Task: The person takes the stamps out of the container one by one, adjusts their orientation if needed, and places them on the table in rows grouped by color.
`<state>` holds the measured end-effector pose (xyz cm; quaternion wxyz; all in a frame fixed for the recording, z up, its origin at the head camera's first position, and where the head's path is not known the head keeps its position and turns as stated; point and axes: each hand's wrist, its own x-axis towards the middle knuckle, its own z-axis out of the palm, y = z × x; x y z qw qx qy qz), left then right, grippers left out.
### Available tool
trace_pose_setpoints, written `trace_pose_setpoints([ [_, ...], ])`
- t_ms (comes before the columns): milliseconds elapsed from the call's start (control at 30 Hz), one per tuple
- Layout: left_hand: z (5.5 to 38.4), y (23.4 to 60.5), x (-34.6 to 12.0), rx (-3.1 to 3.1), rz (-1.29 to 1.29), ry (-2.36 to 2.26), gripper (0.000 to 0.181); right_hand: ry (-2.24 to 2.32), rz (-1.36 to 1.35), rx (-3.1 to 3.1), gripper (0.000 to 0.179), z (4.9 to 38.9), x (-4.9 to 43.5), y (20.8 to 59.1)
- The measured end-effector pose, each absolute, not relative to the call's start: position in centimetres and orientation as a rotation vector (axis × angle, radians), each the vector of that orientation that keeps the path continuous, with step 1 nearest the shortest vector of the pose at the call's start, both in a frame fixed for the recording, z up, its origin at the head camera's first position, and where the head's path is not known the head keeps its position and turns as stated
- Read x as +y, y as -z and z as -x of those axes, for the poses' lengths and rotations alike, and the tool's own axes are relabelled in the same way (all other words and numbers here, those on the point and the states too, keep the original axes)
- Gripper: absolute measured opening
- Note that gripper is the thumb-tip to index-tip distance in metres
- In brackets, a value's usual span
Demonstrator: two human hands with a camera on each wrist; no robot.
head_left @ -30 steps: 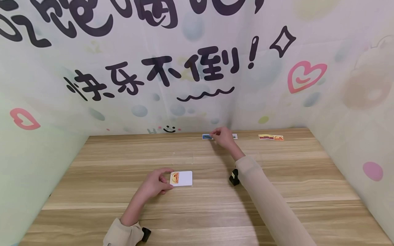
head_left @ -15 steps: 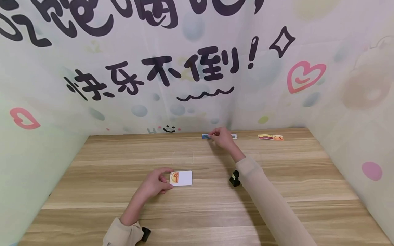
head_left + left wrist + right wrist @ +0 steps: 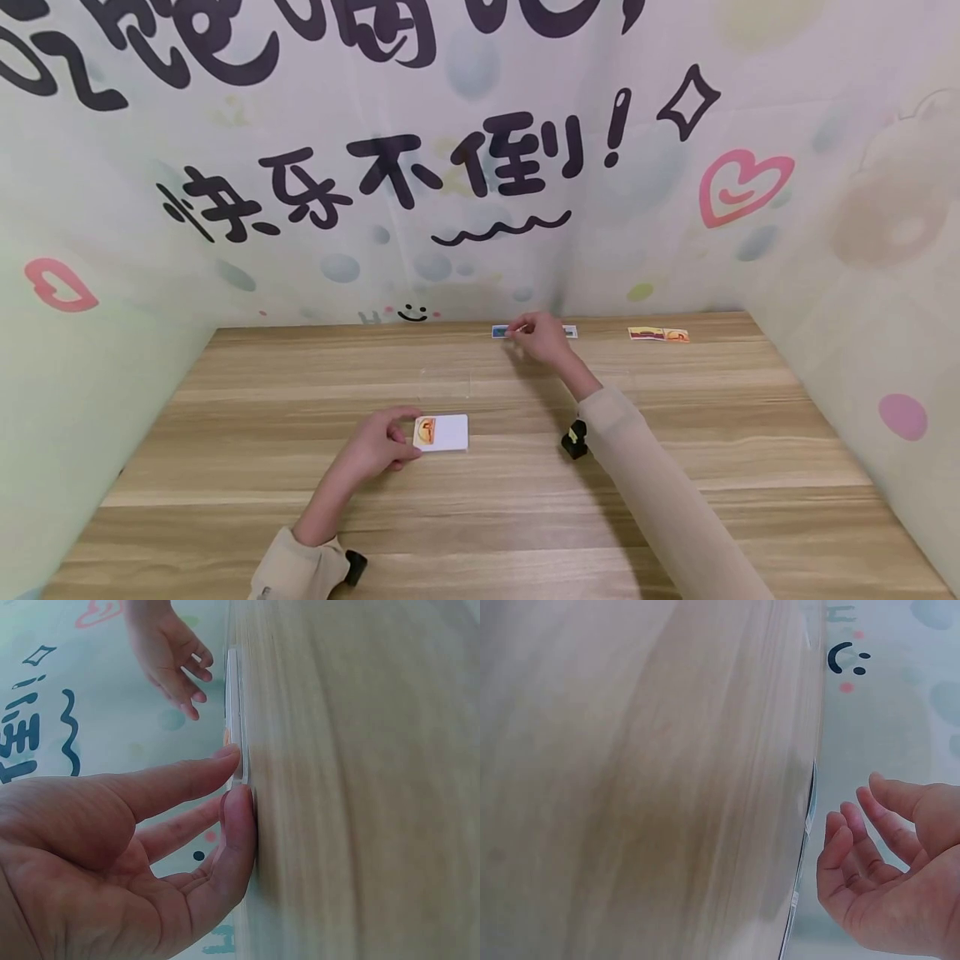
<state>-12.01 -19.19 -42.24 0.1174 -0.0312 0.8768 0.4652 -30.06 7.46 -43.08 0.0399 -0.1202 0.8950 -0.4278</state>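
Observation:
In the head view my left hand [image 3: 375, 446] grips the left end of a white card [image 3: 452, 432], thumb at the near edge and a finger at the far edge. An orange printed sticker [image 3: 423, 431] covers the card's left part. Edge-on in the left wrist view, the card [image 3: 234, 697] lies flat by the table. At the back, my right hand [image 3: 542, 336] hovers over a blue picture strip [image 3: 498, 332] and hides its middle. The right wrist view shows these fingers loosely curled and apart, with nothing visible between them.
A yellow-and-orange picture strip [image 3: 647, 333] lies at the back right of the wooden table [image 3: 300, 375]. Behind my left hand's card lies a clear rectangle [image 3: 445, 385]; another, faint, is partly behind my right sleeve [image 3: 652, 467]. A printed wall [image 3: 315, 292] rises at the table's back edge.
My right hand's fingertips have shifted slightly left and down over the blue strip. The left hand and the white card have stayed in place.

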Motion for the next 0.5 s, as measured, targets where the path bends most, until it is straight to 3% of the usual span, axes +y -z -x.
trace_pose_setpoints([
  [500,12.07,42.28,-19.28,2.568,0.071,-1.356,0.054,1.341,0.402,2.708,0.021,29.05,7.42,42.96],
])
